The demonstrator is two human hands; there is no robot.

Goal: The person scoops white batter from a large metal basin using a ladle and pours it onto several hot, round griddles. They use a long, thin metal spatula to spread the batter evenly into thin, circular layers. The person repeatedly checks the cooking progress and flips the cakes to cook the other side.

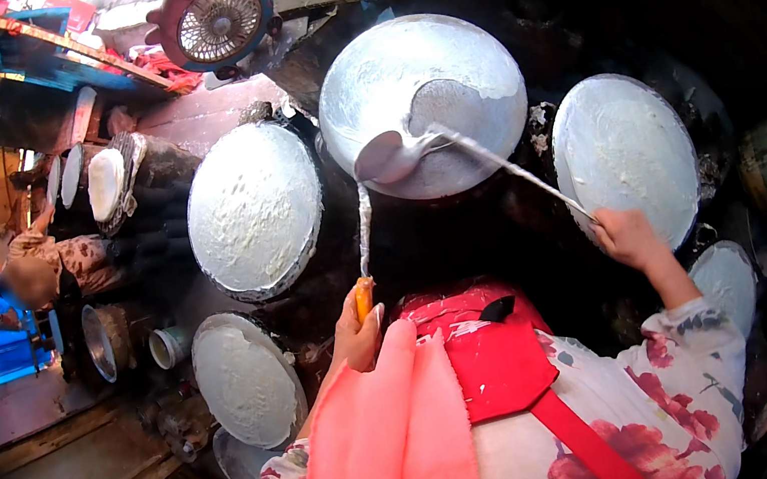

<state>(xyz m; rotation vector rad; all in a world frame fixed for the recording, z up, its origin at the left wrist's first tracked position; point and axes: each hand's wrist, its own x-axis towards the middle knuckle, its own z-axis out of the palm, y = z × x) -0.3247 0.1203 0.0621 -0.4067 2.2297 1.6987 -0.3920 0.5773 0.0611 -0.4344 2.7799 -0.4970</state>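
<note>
My left hand (358, 330) is wrapped around the orange handle of a ladle (385, 160), whose shaft is caked white and whose rounded head hangs over the near left side of a large round metal pan (345, 68). In my right hand (629, 239) is the thin pale handle of a long-handled skimmer (519, 171). It slants up and left into the same pan, toward a round, speckled grey patch that looks like its head. The two tool heads almost meet; I cannot tell whether they touch. White residue coats the pan.
Round plates with a thin white layer stand around me: the left one (252, 211), the lower left one (247, 379) and the right one (629, 158). A small fan (221, 23) stands beyond. Far left are a person (69, 267), a pot (106, 342) and a white bucket (168, 347).
</note>
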